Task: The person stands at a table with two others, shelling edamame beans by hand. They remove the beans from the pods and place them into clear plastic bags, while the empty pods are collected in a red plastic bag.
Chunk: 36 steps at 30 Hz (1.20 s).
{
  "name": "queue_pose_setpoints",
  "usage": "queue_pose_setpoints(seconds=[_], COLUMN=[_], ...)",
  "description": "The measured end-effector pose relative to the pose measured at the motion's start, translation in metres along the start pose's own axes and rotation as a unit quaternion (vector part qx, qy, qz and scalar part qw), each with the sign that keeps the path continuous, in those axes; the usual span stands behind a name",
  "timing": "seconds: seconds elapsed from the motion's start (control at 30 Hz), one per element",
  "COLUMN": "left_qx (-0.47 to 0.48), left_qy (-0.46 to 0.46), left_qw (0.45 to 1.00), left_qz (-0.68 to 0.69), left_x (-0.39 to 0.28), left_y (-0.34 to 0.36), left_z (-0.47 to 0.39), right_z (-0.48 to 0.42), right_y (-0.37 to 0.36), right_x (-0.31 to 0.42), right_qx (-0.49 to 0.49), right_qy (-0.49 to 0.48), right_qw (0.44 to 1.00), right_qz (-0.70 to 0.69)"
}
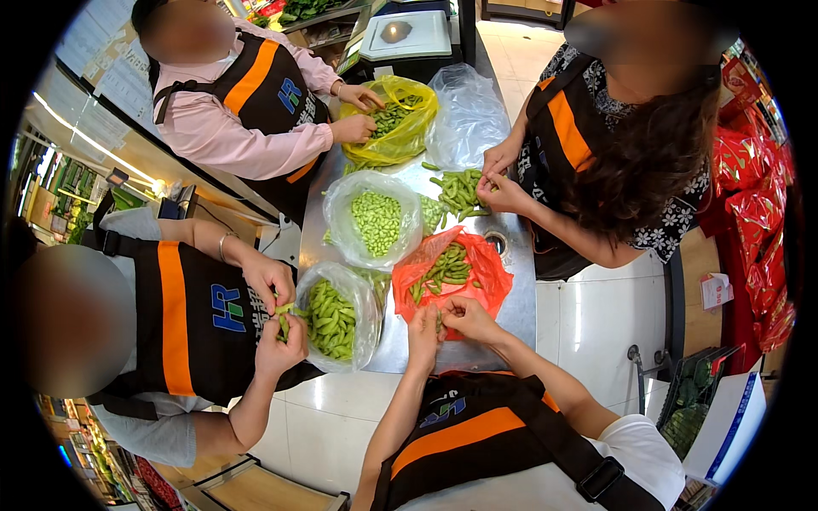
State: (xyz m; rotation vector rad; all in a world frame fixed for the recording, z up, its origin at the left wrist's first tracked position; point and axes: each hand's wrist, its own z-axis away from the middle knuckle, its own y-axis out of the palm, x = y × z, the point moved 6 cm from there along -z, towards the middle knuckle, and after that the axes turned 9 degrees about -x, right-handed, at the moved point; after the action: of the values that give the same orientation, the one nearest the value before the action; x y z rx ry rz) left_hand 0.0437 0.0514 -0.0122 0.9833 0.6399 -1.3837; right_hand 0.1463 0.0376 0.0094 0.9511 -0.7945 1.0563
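A green soybean pod (439,321) is upright in the fingers of my left hand (422,335). My right hand (471,320) meets it from the other side with its fingertips pinched; its grip on the pod is partly hidden. Both hands are over the near edge of an open red plastic bag (495,284), where a heap of green pods (450,263) lies. Just beyond, a clear plastic bag (335,191) with its rim rolled out holds shelled green beans (376,223). Another clear bag (367,332) to the left is full of larger pods (331,319).
Three aproned co-workers handle pods around the metal table (521,326). Loose pods (457,191) lie before the right-hand person. A yellow bag (418,131) of pods, a crumpled clear bag (470,115) and a weighing scale (406,35) are at the far end. The tabletop has a round hole (497,243).
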Motion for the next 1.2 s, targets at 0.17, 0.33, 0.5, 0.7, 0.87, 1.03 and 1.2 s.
queue_pose_setpoints(seconds=[0.17,0.33,0.5,0.7,0.87,1.03,1.2], left_qx=[0.040,0.065,0.068,0.063,0.098,0.139,0.164], left_qy=[-0.061,-0.079,-0.108,-0.111,-0.121,-0.136,-0.168], left_qw=[0.997,0.994,0.989,0.990,0.982,0.968,0.963], left_qz=[0.018,0.025,0.070,0.063,0.109,0.161,0.132], left_x=[0.010,0.007,0.009,0.016,0.009,-0.004,-0.003], left_y=[0.000,0.002,0.004,0.004,0.010,0.019,0.020], left_z=[-0.002,-0.001,-0.002,-0.006,-0.004,0.003,0.012], right_z=[0.001,-0.007,-0.008,-0.006,-0.006,-0.010,-0.022], right_y=[-0.006,-0.014,-0.015,-0.010,-0.012,-0.014,-0.033], right_x=[-0.008,-0.012,-0.017,-0.019,-0.012,-0.007,-0.006], right_qx=[0.008,0.024,0.020,-0.002,-0.034,-0.060,-0.145], right_qy=[0.022,-0.032,0.021,0.071,0.044,0.008,-0.001], right_qw=[1.000,0.998,0.999,0.997,0.998,0.996,0.975], right_qz=[0.007,0.052,0.033,-0.007,-0.031,-0.072,-0.168])
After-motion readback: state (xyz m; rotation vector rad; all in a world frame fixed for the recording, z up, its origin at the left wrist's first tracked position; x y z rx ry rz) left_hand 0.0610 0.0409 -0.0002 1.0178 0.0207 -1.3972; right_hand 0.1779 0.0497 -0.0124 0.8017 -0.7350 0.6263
